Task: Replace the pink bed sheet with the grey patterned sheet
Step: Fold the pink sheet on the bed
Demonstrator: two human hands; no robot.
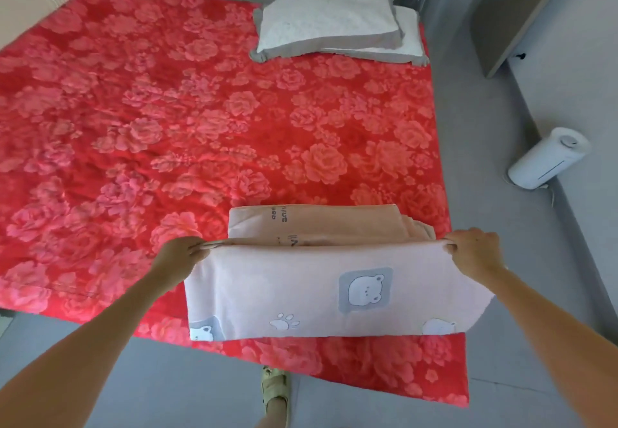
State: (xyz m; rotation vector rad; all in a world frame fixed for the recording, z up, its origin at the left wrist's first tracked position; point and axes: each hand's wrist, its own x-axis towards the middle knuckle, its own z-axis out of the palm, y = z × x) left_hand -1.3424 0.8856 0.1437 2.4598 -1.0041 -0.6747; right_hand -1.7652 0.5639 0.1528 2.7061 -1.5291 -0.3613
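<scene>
— Where is the pink sheet lying?
— The pink sheet is sitting partly folded at the near right corner of the red flowered blanket. Its far part is resting on the blanket. The near flap is hanging down toward me from my grip.

— Which way is it running?
— The long axis is running left to right, square across my front. I'm holding the top fold at both ends, so neither hand is nearer.

— Hands?
— My left hand is pinching the left end, fingers curled over the edge. My right hand is doing likewise at the right end. Both arms are reaching forward, nearly straight, backs of the hands up.

— Next?
— I'm judging one more fold, forward onto the resting part. Grey patterned sheet: not in view.
</scene>
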